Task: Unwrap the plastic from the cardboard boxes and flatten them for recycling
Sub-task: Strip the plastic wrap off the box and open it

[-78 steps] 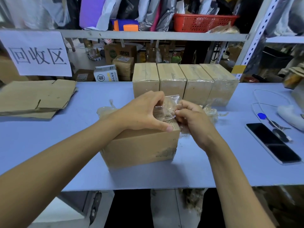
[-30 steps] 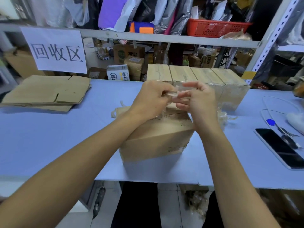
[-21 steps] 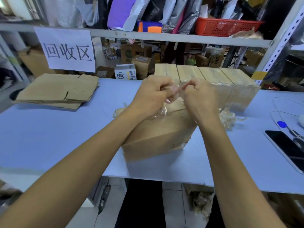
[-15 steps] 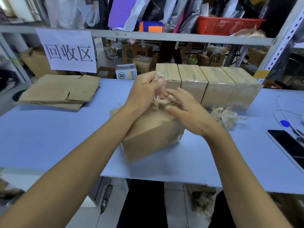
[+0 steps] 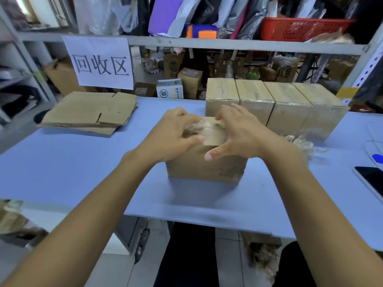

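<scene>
A brown cardboard box [image 5: 205, 168] stands on the blue table [image 5: 72, 168] in front of me. My left hand [image 5: 174, 135] rests on its top left and pinches a wad of clear plastic wrap [image 5: 196, 126]. My right hand [image 5: 240, 131] lies spread over the box's top right, its fingertips touching the same wrap and its thumb on the front face. Behind stands a row of several wrapped cardboard boxes [image 5: 273, 104].
A stack of flattened cardboard [image 5: 89, 112] lies at the left under a paper sign [image 5: 99, 63]. Crumpled plastic [image 5: 300, 143] sits right of the box. A phone [image 5: 371, 181] and a white cable lie at the right edge. Shelves with a red basket [image 5: 300, 27] rise behind.
The box has dropped from a tilt to sit flat on the table. Both hands came down onto its top, and the plastic is now bunched between them.
</scene>
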